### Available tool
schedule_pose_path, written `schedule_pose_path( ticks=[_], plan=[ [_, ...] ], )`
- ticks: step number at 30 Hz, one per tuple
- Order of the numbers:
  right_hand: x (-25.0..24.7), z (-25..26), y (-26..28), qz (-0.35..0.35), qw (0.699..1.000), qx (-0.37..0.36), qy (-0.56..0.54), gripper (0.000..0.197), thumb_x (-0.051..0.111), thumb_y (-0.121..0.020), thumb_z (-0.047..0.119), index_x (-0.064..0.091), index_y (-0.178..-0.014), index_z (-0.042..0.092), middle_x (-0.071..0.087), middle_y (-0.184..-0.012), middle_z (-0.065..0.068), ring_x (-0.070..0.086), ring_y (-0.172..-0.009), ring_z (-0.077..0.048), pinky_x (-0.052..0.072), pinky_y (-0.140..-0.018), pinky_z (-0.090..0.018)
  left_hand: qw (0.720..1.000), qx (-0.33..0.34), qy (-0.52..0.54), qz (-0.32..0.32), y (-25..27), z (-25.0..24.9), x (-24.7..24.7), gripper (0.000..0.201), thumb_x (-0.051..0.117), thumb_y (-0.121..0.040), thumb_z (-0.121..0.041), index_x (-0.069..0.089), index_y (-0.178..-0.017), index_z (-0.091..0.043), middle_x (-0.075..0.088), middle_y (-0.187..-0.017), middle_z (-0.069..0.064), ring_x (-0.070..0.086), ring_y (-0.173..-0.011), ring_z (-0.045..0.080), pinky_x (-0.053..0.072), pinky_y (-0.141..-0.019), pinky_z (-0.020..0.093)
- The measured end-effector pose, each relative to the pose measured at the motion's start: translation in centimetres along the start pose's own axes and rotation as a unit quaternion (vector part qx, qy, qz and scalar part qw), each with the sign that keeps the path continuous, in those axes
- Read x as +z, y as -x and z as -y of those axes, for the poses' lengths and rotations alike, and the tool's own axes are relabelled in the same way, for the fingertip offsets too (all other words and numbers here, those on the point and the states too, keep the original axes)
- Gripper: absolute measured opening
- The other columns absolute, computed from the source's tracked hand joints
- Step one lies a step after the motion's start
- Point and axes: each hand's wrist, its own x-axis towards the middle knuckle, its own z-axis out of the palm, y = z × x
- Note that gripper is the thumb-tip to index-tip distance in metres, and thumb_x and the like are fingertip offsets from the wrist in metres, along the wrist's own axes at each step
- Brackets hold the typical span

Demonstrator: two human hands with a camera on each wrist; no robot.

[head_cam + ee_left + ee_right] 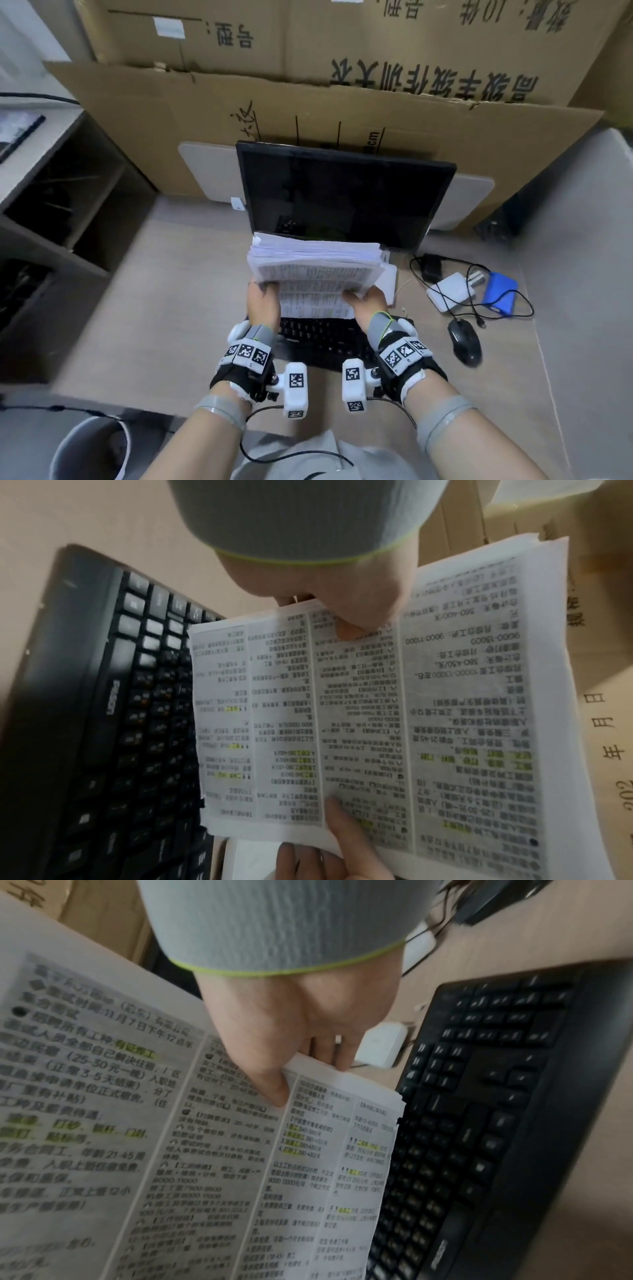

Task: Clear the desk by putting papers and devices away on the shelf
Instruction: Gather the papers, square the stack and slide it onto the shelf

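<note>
A thick stack of printed papers with yellow highlights is held between both hands over the far edge of the black keyboard, in front of the dark monitor. My left hand grips the stack's left edge. In the left wrist view this left hand has its thumb on the top sheet and its fingers underneath. My right hand grips the right edge. In the right wrist view the right hand pinches the papers the same way, beside the keyboard.
A black mouse, a white adapter, a blue box and tangled cables lie on the desk to the right. The dark open shelf stands at the left. Large cardboard sheets lean behind the monitor. A bin sits below left.
</note>
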Motion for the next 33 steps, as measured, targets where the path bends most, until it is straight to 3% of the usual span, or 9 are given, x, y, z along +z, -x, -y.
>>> schedule_pose_path(
  ticks=[5, 9, 11, 14, 19, 22, 26, 29, 33],
  plan=[
    [5.4, 3.1, 0.3, 0.072, 0.994, -0.075, 0.021, 0.021, 0.07, -0.085, 0.027, 0.059, -0.085, 0.01, 0.056, -0.08, -0.006, 0.058, -0.093, -0.028, 0.033, -0.075, -0.027, 0.996, 0.002, 0.043, -0.078, -0.2, -0.6, -5.2, 0.018, 0.046, -0.092, -0.012, 0.051, -0.11, -0.015, 0.06, -0.111, 0.008, 0.055, -0.105, 0.027, 0.041, -0.086, 0.036],
    [8.8, 5.6, 2.1, 0.117, 0.985, -0.124, 0.025, 0.016, 0.068, -0.085, 0.016, 0.069, -0.099, 0.008, 0.063, -0.082, -0.005, 0.066, -0.089, -0.027, 0.041, -0.07, -0.028, 0.989, -0.002, 0.081, -0.125, -0.8, -0.5, -9.2, 0.034, 0.048, -0.085, -0.021, 0.053, -0.119, -0.018, 0.061, -0.11, 0.007, 0.055, -0.105, 0.027, 0.04, -0.088, 0.037],
    [10.1, 6.4, 2.4, 0.117, 0.985, -0.129, 0.016, 0.018, 0.068, -0.083, 0.016, 0.071, -0.099, 0.008, 0.065, -0.085, -0.005, 0.066, -0.089, -0.022, 0.048, -0.075, -0.033, 0.988, 0.013, 0.08, -0.133, -0.8, -0.8, -10.3, 0.028, 0.048, -0.085, -0.022, 0.052, -0.113, -0.022, 0.062, -0.107, 0.005, 0.055, -0.099, 0.024, 0.038, -0.085, 0.035],
    [13.1, 8.0, 3.0, 0.134, 0.98, -0.145, 0.004, 0.015, 0.069, -0.08, 0.011, 0.071, -0.095, 0.009, 0.065, -0.085, -0.002, 0.059, -0.083, -0.012, 0.044, -0.071, -0.028, 0.981, 0.047, 0.079, -0.17, -1.7, -0.9, -12.8, 0.013, 0.05, -0.086, -0.012, 0.056, -0.094, -0.021, 0.061, -0.095, 0.004, 0.057, -0.09, 0.021, 0.039, -0.077, 0.03],
    [19.9, 10.2, 3.5, 0.142, 0.98, -0.14, 0.003, 0.022, 0.066, -0.07, 0.025, 0.07, -0.089, 0.014, 0.07, -0.088, -0.006, 0.056, -0.082, -0.012, 0.053, -0.081, -0.039, 0.974, 0.029, 0.073, -0.211, -6.1, -0.3, -17.7, 0.015, 0.058, -0.084, -0.013, 0.054, -0.074, -0.023, 0.062, -0.094, 0.011, 0.057, -0.093, 0.024, 0.041, -0.084, 0.033],
    [23.6, 10.8, 3.5, 0.129, 0.986, -0.107, 0.009, 0.022, 0.065, -0.072, 0.023, 0.07, -0.09, 0.011, 0.071, -0.087, -0.008, 0.057, -0.082, -0.014, 0.052, -0.082, -0.04, 0.978, 0.005, 0.061, -0.2, -9.1, 0.2, -20.8, 0.011, 0.061, -0.081, -0.026, 0.057, -0.086, -0.016, 0.063, -0.106, 0.015, 0.059, -0.099, 0.029, 0.043, -0.088, 0.035],
    [27.4, 10.7, 4.5, 0.11, 0.989, -0.098, -0.001, 0.016, 0.072, -0.078, 0.008, 0.066, -0.092, 0.015, 0.066, -0.086, -0.003, 0.058, -0.081, -0.016, 0.046, -0.075, -0.027, 0.986, -0.01, 0.041, -0.158, -13.1, 1.4, -24.5, 0.024, 0.061, -0.089, -0.011, 0.057, -0.112, -0.005, 0.063, -0.1, 0.005, 0.06, -0.098, 0.024, 0.041, -0.084, 0.03],
    [28.9, 10.4, 4.5, 0.111, 0.991, -0.072, 0.031, 0.022, 0.07, -0.08, 0.001, 0.063, -0.097, 0.012, 0.061, -0.09, -0.005, 0.055, -0.086, -0.017, 0.042, -0.076, -0.025, 0.991, -0.037, -0.015, -0.131, -14.8, 3.0, -26.1, 0.027, 0.057, -0.088, -0.006, 0.058, -0.114, -0.001, 0.063, -0.102, 0.01, 0.061, -0.102, 0.028, 0.044, -0.085, 0.031],
    [31.7, 10.5, 5.2, 0.083, 0.992, -0.039, 0.086, 0.028, 0.072, -0.08, 0.02, 0.067, -0.106, 0.012, 0.069, -0.097, -0.009, 0.065, -0.092, -0.022, 0.052, -0.083, -0.036, 0.995, -0.016, -0.067, -0.068, -17.4, 4.0, -28.1, 0.024, 0.045, -0.093, -0.005, 0.063, -0.108, -0.008, 0.065, -0.107, 0.007, 0.06, -0.103, 0.023, 0.042, -0.085, 0.028]
  ],
)
